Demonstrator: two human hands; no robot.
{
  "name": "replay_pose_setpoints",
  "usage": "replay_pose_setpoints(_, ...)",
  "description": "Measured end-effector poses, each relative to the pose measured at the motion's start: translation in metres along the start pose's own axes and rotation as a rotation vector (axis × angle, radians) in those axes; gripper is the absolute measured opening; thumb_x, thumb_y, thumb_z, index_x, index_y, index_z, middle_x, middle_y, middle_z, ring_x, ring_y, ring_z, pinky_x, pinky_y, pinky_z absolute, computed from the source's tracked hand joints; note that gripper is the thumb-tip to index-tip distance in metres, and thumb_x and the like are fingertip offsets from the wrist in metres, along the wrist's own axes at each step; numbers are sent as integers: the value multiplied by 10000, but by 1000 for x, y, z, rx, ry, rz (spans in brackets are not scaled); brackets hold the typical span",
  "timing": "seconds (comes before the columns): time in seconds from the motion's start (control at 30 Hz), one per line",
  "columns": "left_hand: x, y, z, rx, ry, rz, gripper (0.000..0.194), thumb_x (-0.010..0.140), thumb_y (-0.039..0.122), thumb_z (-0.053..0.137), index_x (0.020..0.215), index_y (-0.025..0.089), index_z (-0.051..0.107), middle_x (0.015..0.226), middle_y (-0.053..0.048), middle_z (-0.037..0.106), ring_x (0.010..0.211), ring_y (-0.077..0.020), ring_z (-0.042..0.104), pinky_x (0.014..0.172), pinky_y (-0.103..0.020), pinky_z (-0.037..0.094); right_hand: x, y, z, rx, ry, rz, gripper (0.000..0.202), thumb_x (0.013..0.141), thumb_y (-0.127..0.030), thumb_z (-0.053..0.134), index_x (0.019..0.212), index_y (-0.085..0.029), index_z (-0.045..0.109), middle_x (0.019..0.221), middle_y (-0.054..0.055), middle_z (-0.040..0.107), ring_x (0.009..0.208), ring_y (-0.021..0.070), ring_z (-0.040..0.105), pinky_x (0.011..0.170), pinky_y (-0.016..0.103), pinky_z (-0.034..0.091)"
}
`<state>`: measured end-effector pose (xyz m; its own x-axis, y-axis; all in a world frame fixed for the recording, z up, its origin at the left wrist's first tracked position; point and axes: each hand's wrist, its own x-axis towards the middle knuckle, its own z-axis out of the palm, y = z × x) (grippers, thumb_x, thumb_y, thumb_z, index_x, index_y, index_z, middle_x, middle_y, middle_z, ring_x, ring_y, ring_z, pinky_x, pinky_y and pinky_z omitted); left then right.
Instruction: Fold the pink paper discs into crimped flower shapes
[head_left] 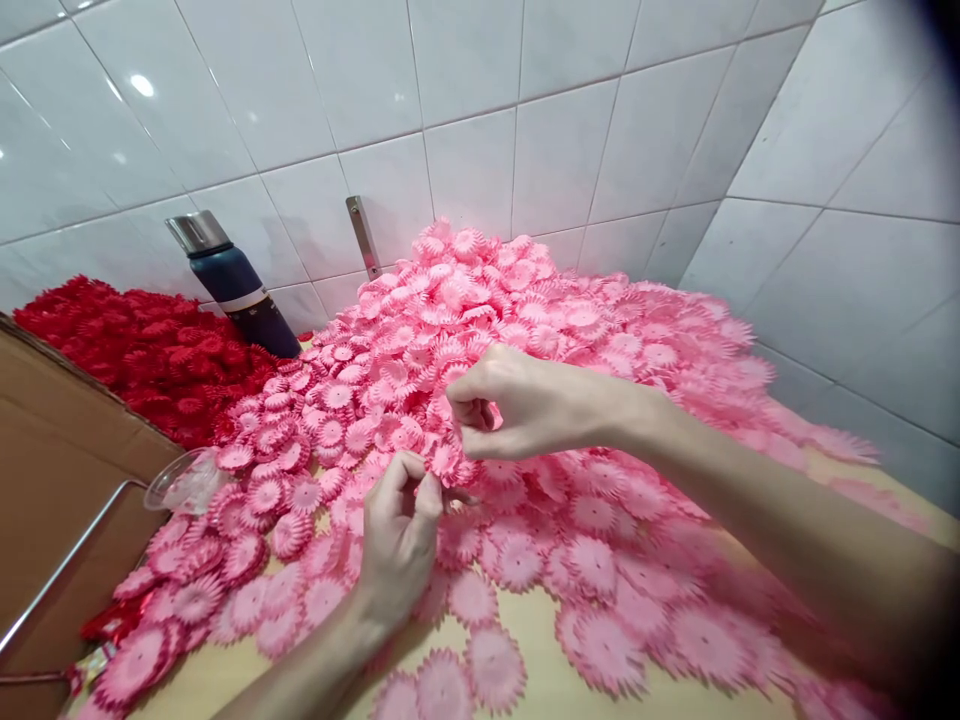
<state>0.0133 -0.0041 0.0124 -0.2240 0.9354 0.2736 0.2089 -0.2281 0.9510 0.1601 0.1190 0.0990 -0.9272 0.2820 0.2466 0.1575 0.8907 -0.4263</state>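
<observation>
My left hand (405, 530) is closed in a pinch near the middle, low in front of the pile. A small pink flower piece (444, 460) shows at its fingertips, between my two hands. Just above and to the right is my right hand (499, 405), its fingers curled together; what they grip, if anything, is too small to make out. Around and behind both hands spreads a large heap of pink scalloped fabric discs (585, 320), many with a small dark hole at the centre. Thicker layered pink flowers (292, 450) lie to the left.
A pile of red flower pieces (135, 350) sits at the left behind a cardboard box (67, 500). A dark blue bottle (244, 290) leans near the tiled wall (472, 170). A clear plastic container (187, 485) stands beside the box. The pale tabletop (540, 620) shows in front.
</observation>
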Motion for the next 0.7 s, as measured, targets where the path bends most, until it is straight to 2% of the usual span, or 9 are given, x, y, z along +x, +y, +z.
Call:
replay_pose_setpoints(0.13,-1,-3,0,-63,47,-1,259,953,350,446,741,206,410,668,54,461,561,-99,560,563,-219,447,1,1,1,-65,87,-69,211,729,-52,517,573,-170,437,548,-30,504,494,64,407,526,246,358)
replay_pose_setpoints(0.33,-1,-5,1,-90,69,29,268,965,365,417,748,210,384,683,54,425,531,-85,485,552,-226,431,8,-5,11,-187,176,-103,229,752,-26,497,596,-179,425,582,-11,503,524,81,422,507,250,351)
replay_pose_setpoints(0.43,-5,-5,-2,-55,127,69,284,959,387,417,736,212,389,672,43,399,571,-107,453,559,-237,410,2,8,4,-265,198,-68,240,790,-31,477,608,-185,444,604,4,541,533,92,461,514,262,368)
replay_pose_setpoints(0.5,-9,-4,-3,-34,125,102,297,947,411,424,728,212,400,660,35,395,584,-120,428,564,-251,399,-9,25,-9,-341,340,26,259,793,-30,477,590,-190,460,573,5,547,526,106,496,537,278,402)
replay_pose_setpoints(0.6,-11,-2,-2,-42,58,85,316,934,444,425,724,209,421,647,30,394,586,-129,404,566,-263,395,-24,49,-33,-436,428,124,146,826,-173,590,681,-184,580,638,40,619,560,157,554,585,338,439)
replay_pose_setpoints(0.7,-6,-1,-1,-103,38,-13,307,936,422,435,723,202,431,672,33,396,591,-117,423,569,-248,401,-29,49,-45,-504,467,138,206,814,-380,679,742,-195,624,802,90,672,763,241,619,696,395,468)
